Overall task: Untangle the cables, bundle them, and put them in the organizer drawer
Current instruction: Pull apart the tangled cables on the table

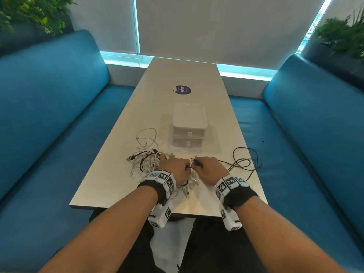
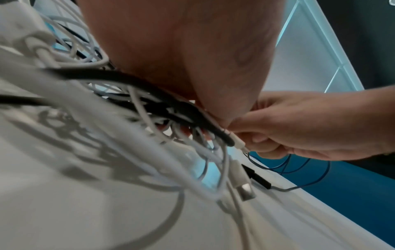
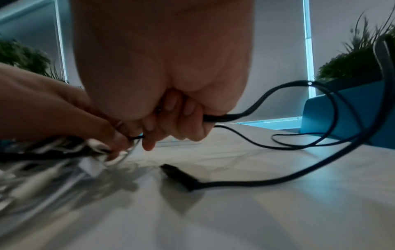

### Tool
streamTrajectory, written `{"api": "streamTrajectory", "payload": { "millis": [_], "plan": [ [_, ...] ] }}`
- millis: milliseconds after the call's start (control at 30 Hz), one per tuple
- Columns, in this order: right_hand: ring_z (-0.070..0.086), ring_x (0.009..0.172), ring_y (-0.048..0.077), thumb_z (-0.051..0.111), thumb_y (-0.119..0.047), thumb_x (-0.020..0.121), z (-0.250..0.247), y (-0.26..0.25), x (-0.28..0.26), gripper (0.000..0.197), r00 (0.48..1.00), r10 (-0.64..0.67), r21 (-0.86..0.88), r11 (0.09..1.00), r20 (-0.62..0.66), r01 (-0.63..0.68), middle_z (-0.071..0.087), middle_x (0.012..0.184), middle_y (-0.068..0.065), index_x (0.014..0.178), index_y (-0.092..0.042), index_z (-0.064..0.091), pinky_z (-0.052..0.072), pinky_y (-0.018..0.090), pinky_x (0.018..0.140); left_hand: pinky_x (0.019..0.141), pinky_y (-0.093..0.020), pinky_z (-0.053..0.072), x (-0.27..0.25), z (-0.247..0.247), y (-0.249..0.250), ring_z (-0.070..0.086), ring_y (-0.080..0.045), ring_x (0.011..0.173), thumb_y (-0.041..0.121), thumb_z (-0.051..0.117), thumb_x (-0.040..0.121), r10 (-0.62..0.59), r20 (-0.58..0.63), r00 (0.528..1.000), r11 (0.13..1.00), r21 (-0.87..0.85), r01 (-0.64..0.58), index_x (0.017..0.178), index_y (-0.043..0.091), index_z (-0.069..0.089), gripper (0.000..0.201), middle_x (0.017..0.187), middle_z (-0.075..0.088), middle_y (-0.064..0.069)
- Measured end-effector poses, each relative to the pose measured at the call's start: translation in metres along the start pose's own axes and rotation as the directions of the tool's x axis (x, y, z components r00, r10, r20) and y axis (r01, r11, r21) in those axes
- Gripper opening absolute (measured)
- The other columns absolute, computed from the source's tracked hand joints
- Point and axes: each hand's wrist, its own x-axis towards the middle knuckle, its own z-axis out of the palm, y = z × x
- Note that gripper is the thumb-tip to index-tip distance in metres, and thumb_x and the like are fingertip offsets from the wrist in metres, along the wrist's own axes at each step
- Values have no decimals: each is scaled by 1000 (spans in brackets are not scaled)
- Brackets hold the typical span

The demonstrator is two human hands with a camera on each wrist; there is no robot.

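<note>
Near the table's front edge [image 1: 122, 210], the left hand [image 1: 175, 167] pinches the tangled cables [image 1: 146, 160] while the right hand [image 1: 208, 168] grips a black cable [image 1: 246, 160] looping toward the right edge.

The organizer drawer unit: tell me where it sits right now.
In the head view the white organizer drawer unit stands mid-table, just beyond the cable tangle and both hands, nearer than the purple sticker; both drawers look closed.

Both forearms are left bare. A black strap [image 1: 152, 191] is worn on the left wrist and another black strap [image 1: 241, 197] on the right; white blocks printed with black-and-white square markers [image 1: 162, 177] are fitted to each.
</note>
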Motion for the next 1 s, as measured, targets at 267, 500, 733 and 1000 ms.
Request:
{"api": "streamTrajectory", "payload": {
  "millis": [267, 500, 733, 1000],
  "plan": [
    [61, 78, 28, 52, -50, 96, -9, 8, 5, 36, 996, 77, -30, 996, -33, -78, 65, 88, 8, 97, -16, 63, 50, 35, 68, 107, -54, 17, 0, 1, -6, 47, -27, 112, 37, 34, 94, -13, -25, 1000, 1000, 2, 14, 84, 24, 53, 25, 82, 59, 3],
    [64, 86, 30, 50, -50, 97, -22, 33, 3, 37, 964, 250, -38, 966, -91, -254, 66, 95, 10, 103, -16, 64, 54, 39, 77, 107, -56, 16, 0, 3, -3, 49, -24, 104, 36, 26, 99, 13, -13, 1000, 1000, -12, -14, 90, 26, 51, 29, 83, 58, 6],
    [64, 86, 31, 47, -41, 97, -4, 12, -1, 28, 999, 41, -62, 997, 18, -40, 69, 93, 9, 101, -19, 63, 54, 39, 75, 106, -57, 17, 2, 5, -4, 49, -26, 105, 36, 24, 101, 26, -11, 1000, 1000, -12, -26, 92, 25, 50, 30, 80, 55, 5],
    [62, 77, 27, 48, -49, 98, -4, 6, 0, 30, 1000, -6, -59, 998, 21, 7, 67, 86, 6, 92, -22, 60, 53, 38, 70, 103, -55, 20, 2, 6, -8, 48, -24, 95, 37, 23, 101, 24, -49, 999, 1000, -13, -25, 91, 23, 50, 33, 84, 58, 3]
  ]
}}
